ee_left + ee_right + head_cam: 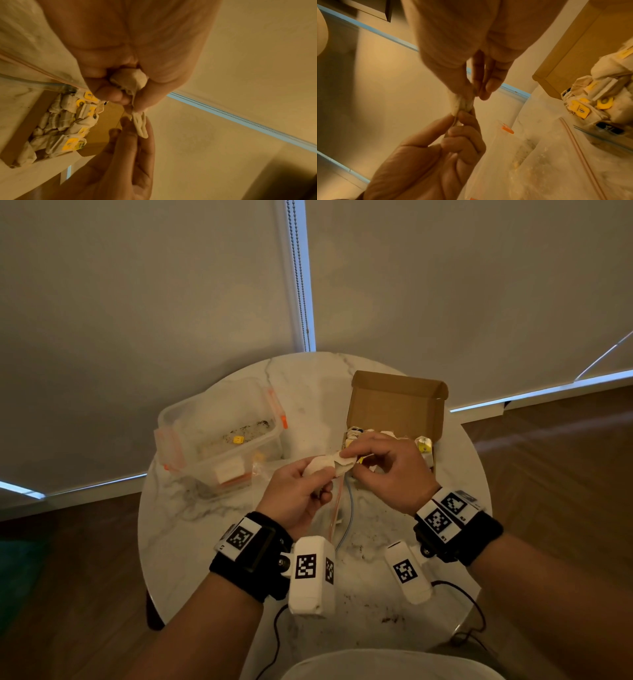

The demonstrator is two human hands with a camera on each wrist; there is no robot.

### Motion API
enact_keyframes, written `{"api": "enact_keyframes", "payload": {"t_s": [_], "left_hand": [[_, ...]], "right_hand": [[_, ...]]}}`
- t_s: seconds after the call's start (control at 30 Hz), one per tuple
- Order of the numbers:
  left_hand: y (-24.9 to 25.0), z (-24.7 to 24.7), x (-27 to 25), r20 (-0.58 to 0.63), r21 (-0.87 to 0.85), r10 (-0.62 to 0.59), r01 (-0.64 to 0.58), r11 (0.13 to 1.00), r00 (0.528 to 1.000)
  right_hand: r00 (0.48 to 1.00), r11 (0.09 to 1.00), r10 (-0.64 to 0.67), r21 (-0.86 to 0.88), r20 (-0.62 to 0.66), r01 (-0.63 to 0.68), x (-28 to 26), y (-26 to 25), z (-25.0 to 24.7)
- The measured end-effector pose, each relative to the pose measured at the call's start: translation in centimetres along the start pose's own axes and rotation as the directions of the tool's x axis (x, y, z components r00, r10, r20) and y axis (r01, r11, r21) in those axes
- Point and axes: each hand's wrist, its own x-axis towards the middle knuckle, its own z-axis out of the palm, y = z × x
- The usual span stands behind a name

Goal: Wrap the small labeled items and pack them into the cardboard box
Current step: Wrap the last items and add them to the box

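Between both hands (342,474), over the cardboard box (399,405), perhaps a half-wrapped item (325,463)

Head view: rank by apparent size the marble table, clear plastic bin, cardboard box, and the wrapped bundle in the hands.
1. marble table, by far the largest.
2. clear plastic bin and cardboard box: look alike, and the right hand hides the box's front, so unranked.
3. wrapped bundle, smallest, held between both hands; left hand.
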Motion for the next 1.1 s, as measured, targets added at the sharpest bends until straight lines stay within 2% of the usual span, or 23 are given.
{"api": "enact_keyframes", "payload": {"t_s": [0.13, 0.27, 0.37, 0.47, 0.57, 0.67, 0.77, 0.87, 0.93, 1.0, 1.1], "left_hand": [[-0.4, 0.0, 0.2, -0.108, 0.13, 0.095, -0.08, 0.988, 0.99], [-0.7, 0.1, 0.3, -0.129, 0.247, 0.167, -0.132, 0.96, 0.977], [-0.7, 0.3, 0.3, -0.134, 0.289, 0.202, -0.157, 0.944, 0.97], [-0.6, 0.5, 0.2, -0.138, 0.292, 0.199, -0.152, 0.944, 0.97], [-0.4, 0.4, 0.0, -0.153, 0.215, 0.168, -0.133, 0.967, 0.974], [0.0, -0.5, -0.4, -0.166, 0.178, 0.145, -0.115, 0.977, 0.975], [0.4, -1.7, -0.7, -0.113, 0.334, 0.215, -0.167, 0.928, 0.97], [0.8, -2.3, -0.8, 0.036, 0.541, 0.353, -0.315, 0.78, 0.935], [0.9, -2.2, -0.8, 0.125, 0.589, 0.378, -0.375, 0.716, 0.917], [0.8, -2.0, -0.7, 0.138, 0.566, 0.401, -0.404, 0.718, 0.906], [0.4, -1.8, -0.3, 0.044, 0.515, 0.404, -0.367, 0.774, 0.914]], "right_hand": [[0.999, 0.998, 0.041, -0.047, -0.021, -0.042, -0.3, -0.1, 0.6], [0.989, 0.989, 0.143, -0.017, -0.042, -0.144, 0.0, -0.1, 1.0], [0.986, 0.985, 0.16, -0.054, -0.039, -0.162, 0.0, 0.0, 0.9], [0.987, 0.981, 0.145, -0.117, -0.067, -0.152, 0.1, -0.2, 0.9], [0.987, 0.982, 0.135, -0.121, -0.088, -0.145, 0.5, -0.5, 0.3], [0.978, 0.968, 0.19, -0.148, -0.082, -0.201, 1.0, -0.5, -0.5], [0.972, 0.949, 0.231, -0.209, -0.042, -0.234, 1.3, -0.1, -1.2], [0.976, 0.951, 0.215, -0.234, 0.032, -0.201, 1.5, -0.2, -0.9], [0.976, 0.967, 0.205, -0.169, 0.078, -0.19, 1.6, -0.5, -0.4], [0.974, 0.977, 0.202, -0.093, 0.1, -0.193, 1.8, -0.8, 0.2], [0.97, 0.976, 0.206, 0.037, 0.128, -0.212, 1.9, -1.6, 1.0]]}}
